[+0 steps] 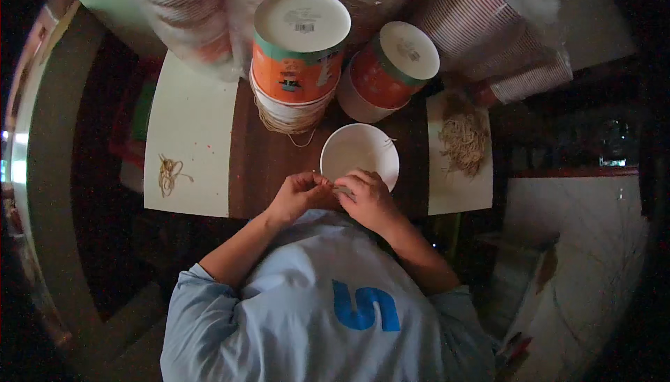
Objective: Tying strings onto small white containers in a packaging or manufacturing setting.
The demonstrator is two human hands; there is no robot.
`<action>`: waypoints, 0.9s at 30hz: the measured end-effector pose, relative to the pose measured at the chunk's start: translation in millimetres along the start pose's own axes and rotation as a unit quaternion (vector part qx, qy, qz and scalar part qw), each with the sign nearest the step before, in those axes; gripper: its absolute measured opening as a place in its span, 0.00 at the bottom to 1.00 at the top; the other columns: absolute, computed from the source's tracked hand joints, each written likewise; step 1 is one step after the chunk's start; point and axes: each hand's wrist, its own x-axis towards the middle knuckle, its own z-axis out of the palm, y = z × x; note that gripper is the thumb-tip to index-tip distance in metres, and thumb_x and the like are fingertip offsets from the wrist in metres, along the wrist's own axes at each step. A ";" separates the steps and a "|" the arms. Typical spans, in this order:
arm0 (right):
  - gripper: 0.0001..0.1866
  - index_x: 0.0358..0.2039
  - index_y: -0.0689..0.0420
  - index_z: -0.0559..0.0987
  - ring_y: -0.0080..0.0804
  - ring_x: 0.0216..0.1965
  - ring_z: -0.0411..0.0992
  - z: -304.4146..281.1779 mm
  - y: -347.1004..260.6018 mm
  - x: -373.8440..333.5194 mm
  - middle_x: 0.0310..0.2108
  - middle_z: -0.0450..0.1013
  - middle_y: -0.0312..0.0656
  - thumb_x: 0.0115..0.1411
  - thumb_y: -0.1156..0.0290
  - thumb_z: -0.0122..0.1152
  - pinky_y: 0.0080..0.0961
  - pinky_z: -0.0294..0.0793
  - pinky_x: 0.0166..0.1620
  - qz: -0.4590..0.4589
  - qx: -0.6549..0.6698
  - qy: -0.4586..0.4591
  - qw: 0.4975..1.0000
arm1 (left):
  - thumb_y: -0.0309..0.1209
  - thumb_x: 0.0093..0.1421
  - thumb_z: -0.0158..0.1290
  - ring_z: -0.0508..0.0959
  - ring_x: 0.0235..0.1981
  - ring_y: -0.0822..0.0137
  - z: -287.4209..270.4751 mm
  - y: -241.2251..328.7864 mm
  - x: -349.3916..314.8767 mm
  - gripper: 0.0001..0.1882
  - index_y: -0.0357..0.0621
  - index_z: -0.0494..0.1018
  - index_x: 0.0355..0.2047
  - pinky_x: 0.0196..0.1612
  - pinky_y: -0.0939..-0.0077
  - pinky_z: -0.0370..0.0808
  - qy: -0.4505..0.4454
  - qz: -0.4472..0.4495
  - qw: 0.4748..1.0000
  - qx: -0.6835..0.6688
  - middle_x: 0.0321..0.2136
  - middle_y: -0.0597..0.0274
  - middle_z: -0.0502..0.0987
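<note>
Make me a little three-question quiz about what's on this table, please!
1. True or false: the white paper bowl in front of the hands stands open side up.
2. Which pile lies on the sheet at the person's right? A) loose pale strings B) spoons C) coins
3. What are the left hand and right hand doing at the bowl's near rim?

Key
1. True; its pale inside shows.
2. A.
3. Both pinch something thin between their fingertips, too small to make out clearly.
</note>
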 end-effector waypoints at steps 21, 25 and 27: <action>0.05 0.27 0.59 0.70 0.47 0.27 0.70 23.4 -47.1 -27.2 0.24 0.69 0.46 0.49 0.75 0.56 0.37 0.70 0.29 0.095 -0.071 0.046 0.992 | 0.27 0.44 0.56 0.73 0.26 0.62 6.9 6.2 -28.2 0.09 0.47 0.73 0.29 0.33 0.68 0.67 0.115 0.369 0.696 0.605 0.24 0.61 0.74; 0.05 0.27 0.57 0.70 0.44 0.25 0.70 18.0 -38.3 -23.4 0.24 0.69 0.45 0.49 0.76 0.56 0.36 0.70 0.28 0.054 -0.113 0.094 0.988 | 0.24 0.50 0.55 0.74 0.28 0.74 9.9 -13.5 -16.6 0.06 0.43 0.72 0.30 0.34 0.75 0.71 0.138 0.134 0.926 0.324 0.26 0.61 0.76; 0.05 0.28 0.57 0.70 0.44 0.25 0.70 19.0 -32.3 -23.3 0.24 0.70 0.44 0.49 0.76 0.56 0.35 0.71 0.28 0.068 -0.122 0.101 0.985 | 0.23 0.52 0.54 0.74 0.29 0.76 14.8 -11.6 -8.2 0.04 0.41 0.72 0.30 0.34 0.78 0.71 0.109 0.128 0.966 0.195 0.27 0.62 0.76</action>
